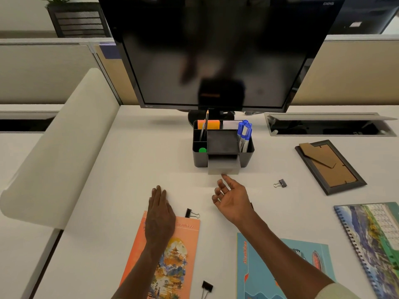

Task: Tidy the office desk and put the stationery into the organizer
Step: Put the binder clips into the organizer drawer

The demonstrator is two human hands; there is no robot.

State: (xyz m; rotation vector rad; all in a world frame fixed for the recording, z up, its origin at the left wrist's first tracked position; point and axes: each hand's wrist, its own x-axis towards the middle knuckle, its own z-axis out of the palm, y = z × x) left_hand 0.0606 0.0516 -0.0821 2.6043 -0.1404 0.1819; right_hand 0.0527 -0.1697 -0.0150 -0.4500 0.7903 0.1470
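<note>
Head view looks down on a white worktop (pixel 133 165) with a black organizer (pixel 223 145) standing below the monitor (pixel 216 50). Its small drawer (pixel 223 168) is pulled out toward the person. Inside the organizer stand blue markers (pixel 245 134), a pencil (pixel 205 126), sticky notes (pixel 209 124) and something with a green cap (pixel 202 150).

Three binder clips are left loose: one (pixel 280 183) right of the drawer, one (pixel 191 213) at the top edge of the orange booklet (pixel 170 255), one (pixel 206 288) near the bottom edge of the picture.

Left hand (pixel 159 214) lies flat, fingers (pixel 159 194) straight and together, on the orange booklet and the worktop. Right hand (pixel 230 196) hovers just before the drawer, palm turned up, its fingers loosely apart and holding nothing.

These clips look light, stiff and small, likely to skid on the smooth surface. Pinching one by its black body, or by the wire handles, seems the surest hold, with the open drawer a likely place for it.
</note>
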